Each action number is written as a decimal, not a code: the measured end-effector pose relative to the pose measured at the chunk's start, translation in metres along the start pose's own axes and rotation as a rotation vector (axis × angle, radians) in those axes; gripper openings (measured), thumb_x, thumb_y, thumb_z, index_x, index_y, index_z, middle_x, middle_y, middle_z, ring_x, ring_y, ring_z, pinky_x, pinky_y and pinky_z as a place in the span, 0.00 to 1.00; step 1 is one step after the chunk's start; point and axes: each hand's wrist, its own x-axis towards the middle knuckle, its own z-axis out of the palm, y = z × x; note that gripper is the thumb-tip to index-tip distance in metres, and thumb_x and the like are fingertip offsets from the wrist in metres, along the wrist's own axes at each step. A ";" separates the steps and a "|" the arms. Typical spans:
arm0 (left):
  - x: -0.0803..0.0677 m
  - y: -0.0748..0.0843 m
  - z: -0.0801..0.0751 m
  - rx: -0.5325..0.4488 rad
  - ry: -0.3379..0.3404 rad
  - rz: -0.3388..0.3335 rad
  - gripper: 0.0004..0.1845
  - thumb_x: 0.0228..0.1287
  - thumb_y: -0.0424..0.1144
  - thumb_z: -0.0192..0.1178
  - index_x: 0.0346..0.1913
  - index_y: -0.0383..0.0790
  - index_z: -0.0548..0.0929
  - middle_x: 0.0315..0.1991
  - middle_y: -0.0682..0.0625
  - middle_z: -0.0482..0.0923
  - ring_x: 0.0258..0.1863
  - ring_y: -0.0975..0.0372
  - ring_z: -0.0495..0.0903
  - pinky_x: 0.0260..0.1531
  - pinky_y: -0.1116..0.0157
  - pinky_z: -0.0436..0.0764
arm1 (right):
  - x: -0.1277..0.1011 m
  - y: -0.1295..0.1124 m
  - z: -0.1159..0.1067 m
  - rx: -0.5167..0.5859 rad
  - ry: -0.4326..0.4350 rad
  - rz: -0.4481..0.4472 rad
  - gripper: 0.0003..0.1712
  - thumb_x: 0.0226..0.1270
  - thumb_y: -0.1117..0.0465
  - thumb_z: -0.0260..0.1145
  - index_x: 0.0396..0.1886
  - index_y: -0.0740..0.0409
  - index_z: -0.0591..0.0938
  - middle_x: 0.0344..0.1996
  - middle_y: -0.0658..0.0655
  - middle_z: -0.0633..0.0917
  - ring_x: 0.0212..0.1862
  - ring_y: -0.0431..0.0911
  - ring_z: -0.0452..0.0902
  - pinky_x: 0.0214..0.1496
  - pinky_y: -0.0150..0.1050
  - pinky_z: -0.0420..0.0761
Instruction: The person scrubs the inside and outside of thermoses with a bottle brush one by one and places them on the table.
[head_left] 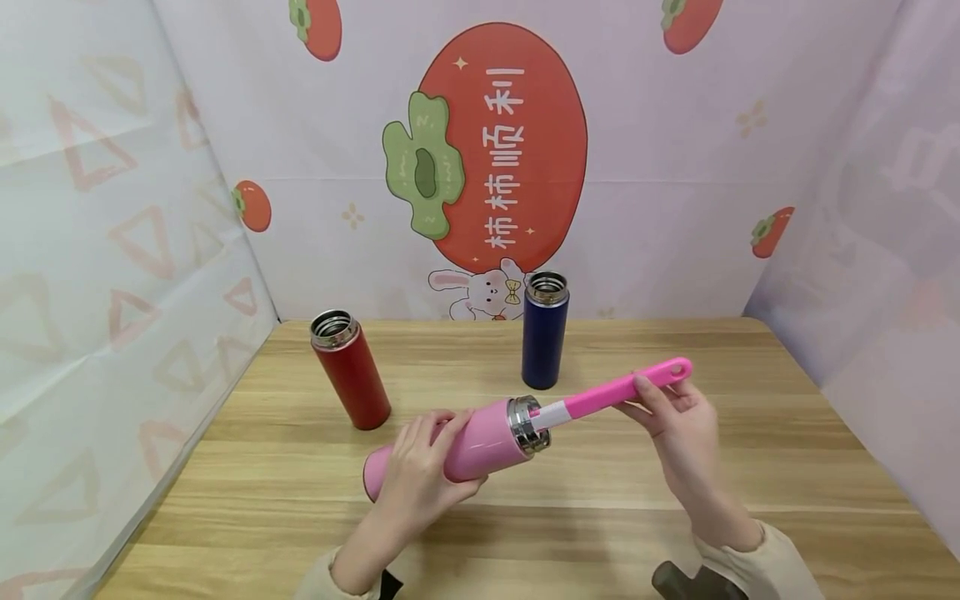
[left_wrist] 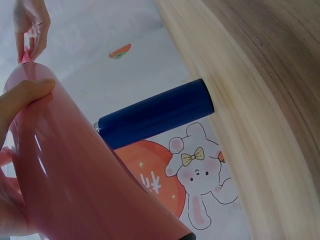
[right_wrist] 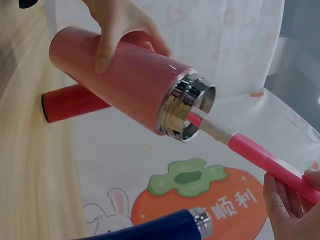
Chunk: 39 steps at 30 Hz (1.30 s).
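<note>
While the left hand [head_left: 426, 471] clasps a bottle [head_left: 491, 437] (pink, tilted), the right hand [head_left: 682, 429] pinches a pink handle [head_left: 603, 397].

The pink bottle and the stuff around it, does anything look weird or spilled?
One thing: the big red fruit picture looks turned sideways, with its green leaves at the left instead of on top. The pink bottle is tipped, but the left hand holds it that way. I see no spill or damage.
</note>
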 end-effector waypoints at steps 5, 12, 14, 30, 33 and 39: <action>-0.001 -0.003 -0.002 0.002 -0.001 -0.011 0.40 0.24 0.47 0.74 0.51 0.45 0.74 0.39 0.47 0.73 0.37 0.56 0.72 0.36 0.59 0.72 | 0.000 -0.031 0.015 0.010 0.035 -0.021 0.15 0.62 0.76 0.51 0.49 0.75 0.68 0.41 0.70 0.77 0.43 0.58 0.77 0.45 0.55 0.71; 0.002 -0.003 -0.004 -0.018 -0.006 0.003 0.38 0.27 0.48 0.74 0.51 0.45 0.74 0.39 0.47 0.73 0.38 0.56 0.72 0.38 0.59 0.73 | -0.016 -0.108 0.117 0.027 0.160 -0.072 0.05 0.59 0.75 0.54 0.34 0.71 0.75 0.28 0.60 0.82 0.32 0.47 0.81 0.38 0.42 0.78; 0.002 -0.003 -0.004 -0.026 -0.005 0.007 0.39 0.26 0.48 0.74 0.51 0.44 0.74 0.39 0.47 0.72 0.38 0.56 0.72 0.38 0.59 0.72 | -0.016 -0.115 0.122 0.052 0.171 -0.084 0.05 0.59 0.76 0.53 0.32 0.71 0.76 0.26 0.60 0.82 0.30 0.47 0.81 0.37 0.41 0.78; -0.004 -0.009 -0.003 -0.013 0.017 0.022 0.39 0.25 0.48 0.74 0.50 0.44 0.74 0.38 0.46 0.72 0.36 0.56 0.72 0.36 0.60 0.72 | -0.014 -0.129 0.109 0.150 0.159 -0.098 0.08 0.59 0.78 0.51 0.34 0.73 0.77 0.28 0.63 0.83 0.31 0.49 0.81 0.37 0.41 0.77; -0.005 -0.009 -0.002 -0.003 0.042 0.025 0.39 0.22 0.47 0.75 0.49 0.43 0.75 0.37 0.46 0.73 0.35 0.56 0.72 0.35 0.60 0.72 | -0.014 -0.126 0.112 0.118 0.174 -0.084 0.07 0.59 0.78 0.52 0.35 0.73 0.76 0.28 0.62 0.82 0.31 0.48 0.81 0.37 0.41 0.78; -0.005 -0.006 0.000 -0.001 0.053 0.025 0.38 0.22 0.47 0.74 0.48 0.42 0.75 0.37 0.47 0.73 0.35 0.56 0.72 0.32 0.62 0.69 | -0.014 -0.122 0.119 0.095 0.214 -0.098 0.06 0.58 0.78 0.53 0.35 0.72 0.75 0.27 0.62 0.82 0.30 0.48 0.81 0.36 0.40 0.79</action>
